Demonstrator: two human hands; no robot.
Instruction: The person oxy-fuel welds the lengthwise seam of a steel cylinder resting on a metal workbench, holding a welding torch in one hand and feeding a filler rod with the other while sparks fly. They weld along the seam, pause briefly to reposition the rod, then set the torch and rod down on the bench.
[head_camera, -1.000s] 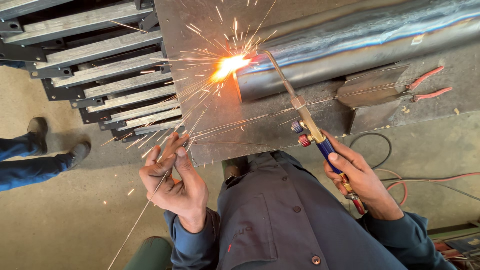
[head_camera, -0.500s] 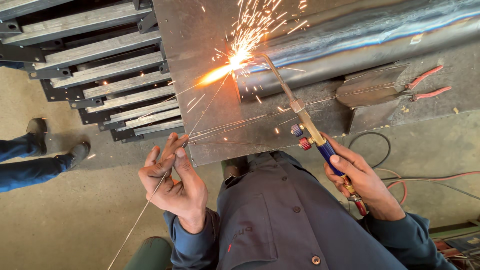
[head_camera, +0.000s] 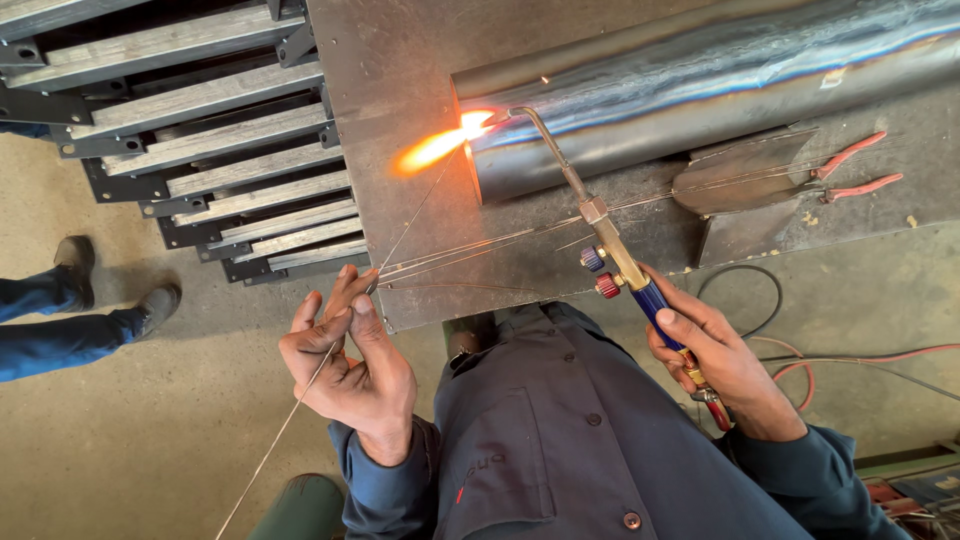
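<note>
My right hand (head_camera: 715, 350) grips the blue handle of a brass gas torch (head_camera: 610, 245). Its bent tip reaches the open end of a large steel pipe (head_camera: 720, 85), where an orange flame (head_camera: 435, 148) blows leftward. My left hand (head_camera: 350, 360) pinches a thin filler rod (head_camera: 400, 235) between fingers and thumb; the rod slants up toward the flame and trails down past my wrist. The pipe lies on a dark steel plate (head_camera: 400, 70).
Several loose filler rods (head_camera: 480, 250) lie on the plate near its front edge. Red-handled pliers (head_camera: 850, 170) rest on a metal piece at right. Stacked steel bars (head_camera: 200, 150) sit at left. Another person's legs and shoes (head_camera: 80, 300) stand at far left. Hoses (head_camera: 850, 360) run over the floor.
The spray of sparks has stopped; only a steady orange flame remains at the pipe's end. My left hand has shifted slightly up and right with the rod. The torch hand is nearly still.
</note>
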